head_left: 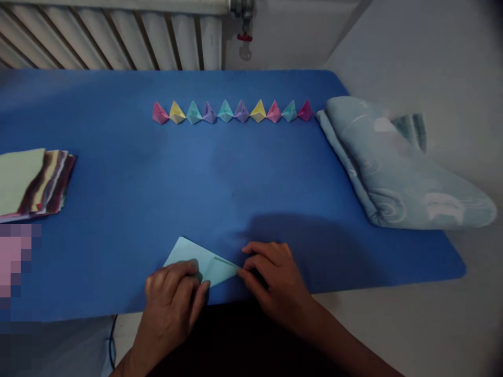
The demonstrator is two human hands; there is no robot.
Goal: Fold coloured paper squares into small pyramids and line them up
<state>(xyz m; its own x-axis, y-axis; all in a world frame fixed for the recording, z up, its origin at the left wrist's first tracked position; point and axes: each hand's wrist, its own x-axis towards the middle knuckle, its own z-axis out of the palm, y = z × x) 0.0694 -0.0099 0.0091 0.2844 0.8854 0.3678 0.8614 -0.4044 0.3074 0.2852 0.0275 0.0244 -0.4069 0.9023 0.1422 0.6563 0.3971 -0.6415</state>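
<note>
A light blue sheet of origami paper lies at the near edge of the blue table, partly folded, with a narrow point towards the right. My left hand rests over its lower left part, fingers bent and holding it down against the surface. At the right-hand point, the thumb and fingertips of my right hand pinch the paper, the hand curled. My left fingers hide part of the sheet. Farther back stands a row of small folded paper boats in pink, yellow, teal and purple.
A stack of coloured paper sheets lies at the left. On the right, a folded light blue blanket overhangs the edge of the blue table. Behind the table are a white radiator and a red-handled valve.
</note>
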